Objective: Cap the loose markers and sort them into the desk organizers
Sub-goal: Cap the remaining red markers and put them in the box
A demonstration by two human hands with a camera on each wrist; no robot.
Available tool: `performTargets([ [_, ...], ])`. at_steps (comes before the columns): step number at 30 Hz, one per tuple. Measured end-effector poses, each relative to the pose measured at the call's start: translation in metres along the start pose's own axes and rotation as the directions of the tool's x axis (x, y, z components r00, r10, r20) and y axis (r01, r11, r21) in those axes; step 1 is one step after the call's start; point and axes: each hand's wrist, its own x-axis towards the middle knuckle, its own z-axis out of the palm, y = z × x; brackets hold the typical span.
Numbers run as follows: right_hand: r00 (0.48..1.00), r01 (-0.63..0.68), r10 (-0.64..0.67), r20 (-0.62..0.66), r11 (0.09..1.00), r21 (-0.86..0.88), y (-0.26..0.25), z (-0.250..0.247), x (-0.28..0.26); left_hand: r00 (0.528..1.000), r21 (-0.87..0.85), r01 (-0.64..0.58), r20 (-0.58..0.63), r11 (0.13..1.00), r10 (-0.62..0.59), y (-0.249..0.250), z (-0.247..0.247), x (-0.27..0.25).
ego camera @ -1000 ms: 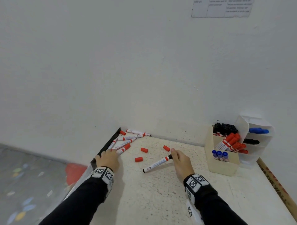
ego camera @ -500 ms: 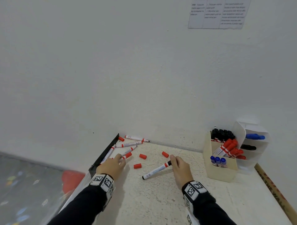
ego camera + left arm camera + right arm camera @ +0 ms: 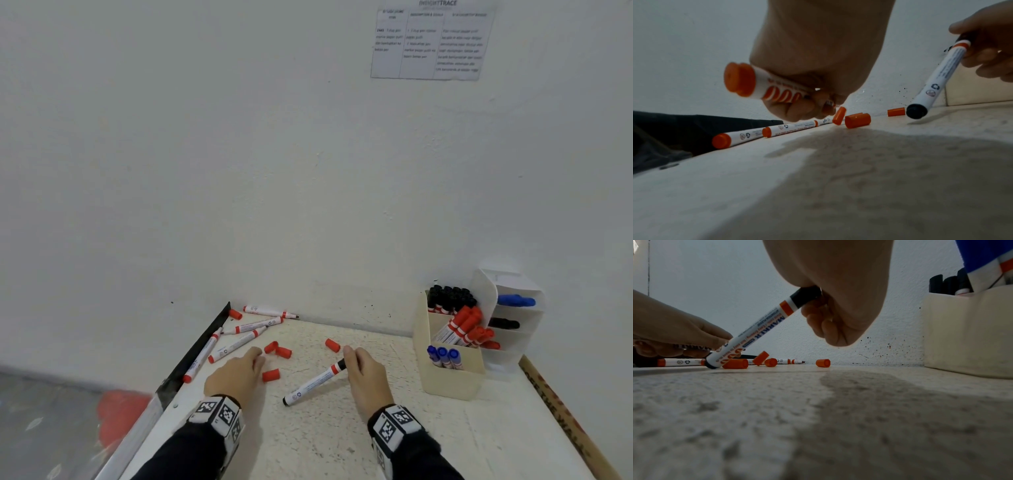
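My left hand (image 3: 256,357) hovers by the loose red caps (image 3: 278,350). Its curled fingers hold a red marker (image 3: 764,87), which the hand hides in the head view, and its fingertips (image 3: 824,110) touch one tilted red cap (image 3: 839,115). My right hand (image 3: 347,358) pinches the black top end of a white marker (image 3: 313,382) with a red band. That marker slants down, and its black tail (image 3: 711,365) rests on the table. Several uncapped red markers (image 3: 251,326) lie at the back left corner. More red caps (image 3: 332,345) lie between my hands.
A cream box organizer (image 3: 448,385) at the right holds black, red and blue markers. Behind it a white tiered organizer (image 3: 510,346) holds blue, black and red ones. The table (image 3: 325,442) ends at a dark left edge (image 3: 191,359), with floor below. A wall stands close behind.
My left hand has come right from the marker pile by the table edge to the caps, with a red marker in it. My right hand has stayed on its marker. The head view tilted up.
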Motion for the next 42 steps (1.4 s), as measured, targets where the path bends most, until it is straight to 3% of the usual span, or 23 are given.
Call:
performTargets([
  [4,1.000,-0.012,0.012,-0.008,1.000,0.021,0.002,0.001,0.002,0.998,0.019,0.038,-0.050,0.999,-0.037,0.009,0.000,-0.002],
  [7,1.000,-0.005,0.005,-0.029,1.000,0.015,0.002,0.001,0.001,0.995,0.070,0.095,-0.009,0.993,-0.095,0.012,-0.003,-0.004],
  [10,1.000,0.009,-0.007,-0.030,0.999,0.043,-0.003,-0.004,0.001,0.997,0.124,0.038,0.058,0.992,-0.046,0.014,-0.006,-0.003],
  [12,0.997,0.030,-0.025,-0.074,0.997,0.064,-0.010,-0.014,0.003,0.996,0.019,0.068,0.052,0.998,-0.069,0.019,-0.009,-0.005],
  [15,0.977,0.108,-0.087,-0.192,0.989,0.103,-0.030,-0.039,0.015,0.987,-0.293,0.151,-0.013,0.944,-0.162,0.033,-0.011,-0.002],
  [19,0.919,0.213,-0.202,-0.337,0.977,-0.003,-0.057,-0.092,0.040,0.976,-0.494,0.216,0.088,0.842,-0.199,0.056,-0.001,-0.003],
  [21,0.898,0.188,-0.194,-0.395,0.981,-0.054,-0.062,-0.125,0.052,0.973,-0.578,0.231,0.141,0.783,-0.182,0.068,0.001,-0.010],
  [25,0.866,0.051,-0.135,-0.481,0.982,-0.184,-0.054,-0.178,0.074,0.971,-0.618,0.237,0.183,0.749,-0.155,0.074,0.013,-0.009],
  [31,0.870,0.062,-0.205,-0.449,0.948,-0.312,-0.045,-0.190,0.086,0.980,-0.654,0.198,0.118,0.730,-0.159,0.067,0.019,-0.002],
  [33,0.899,0.085,-0.243,-0.364,0.912,-0.400,-0.046,-0.187,0.087,0.984,-0.656,0.171,0.085,0.735,-0.153,0.066,0.018,-0.001],
  [36,0.951,0.089,-0.249,-0.184,0.788,-0.609,-0.045,-0.179,0.089,0.990,-0.640,0.137,0.063,0.756,-0.127,0.068,0.014,-0.004],
  [38,0.945,0.056,-0.249,-0.213,0.763,-0.644,-0.042,-0.176,0.095,0.991,-0.644,0.129,0.064,0.754,-0.115,0.069,0.013,-0.007],
  [42,0.893,0.008,-0.268,-0.361,0.812,-0.583,-0.039,-0.173,0.101,0.993,-0.644,0.103,0.016,0.758,-0.121,0.066,0.015,-0.006],
])
